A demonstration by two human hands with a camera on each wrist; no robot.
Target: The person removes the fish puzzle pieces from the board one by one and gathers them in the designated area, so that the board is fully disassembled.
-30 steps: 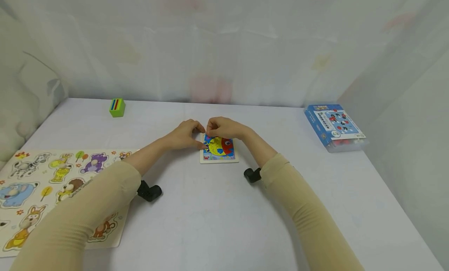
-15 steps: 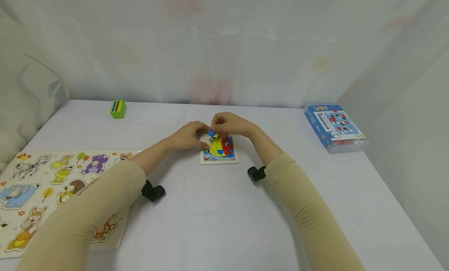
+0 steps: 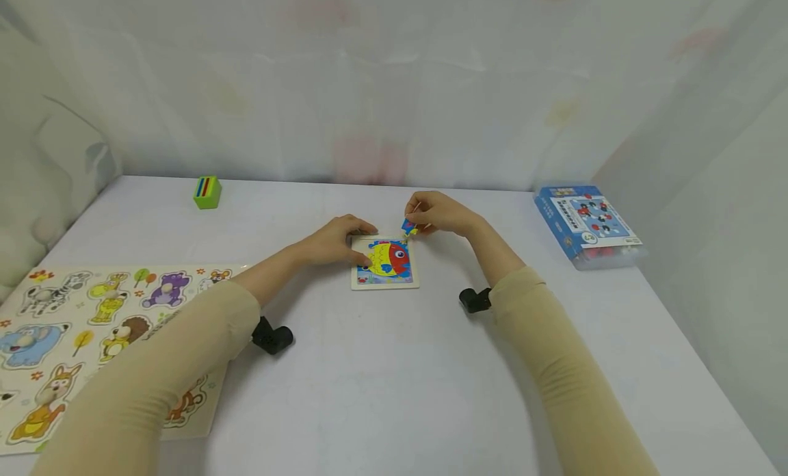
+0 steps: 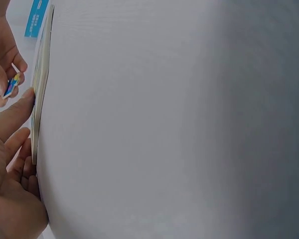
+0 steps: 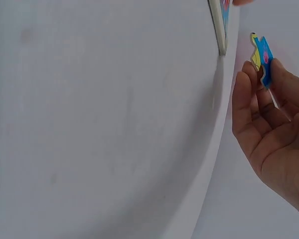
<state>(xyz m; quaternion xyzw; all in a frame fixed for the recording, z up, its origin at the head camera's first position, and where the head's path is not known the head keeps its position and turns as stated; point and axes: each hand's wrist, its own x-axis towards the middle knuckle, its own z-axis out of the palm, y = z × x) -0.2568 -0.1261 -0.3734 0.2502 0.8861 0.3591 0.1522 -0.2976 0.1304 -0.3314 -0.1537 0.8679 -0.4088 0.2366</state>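
Note:
A small wooden jigsaw puzzle (image 3: 386, 282) with a yellow and red fish lies flat on the white table. My left hand (image 3: 331, 242) holds its left side, thumb on the picture and index finger along the back edge. Bare pale wood shows at the back left of the puzzle. My right hand (image 3: 448, 215) pinches a blue and yellow puzzle piece (image 3: 409, 226) at the back right corner of the puzzle. The right wrist view shows this piece (image 5: 264, 59) raised between thumb and fingers. In the left wrist view the thumb presses on the edge of the puzzle (image 4: 43, 74).
A large animal puzzle board (image 3: 80, 336) lies at the left, partly under the left sleeve. The green block (image 3: 207, 192) with coloured stripes stands at the back left. At the right sits a blue box (image 3: 587, 223). Black wrist cameras hang beneath both forearms.
The right hand has lifted the piece from the puzzle's back left and carried it right, to the back right corner. My left hand stays at the left side, shifted slightly.

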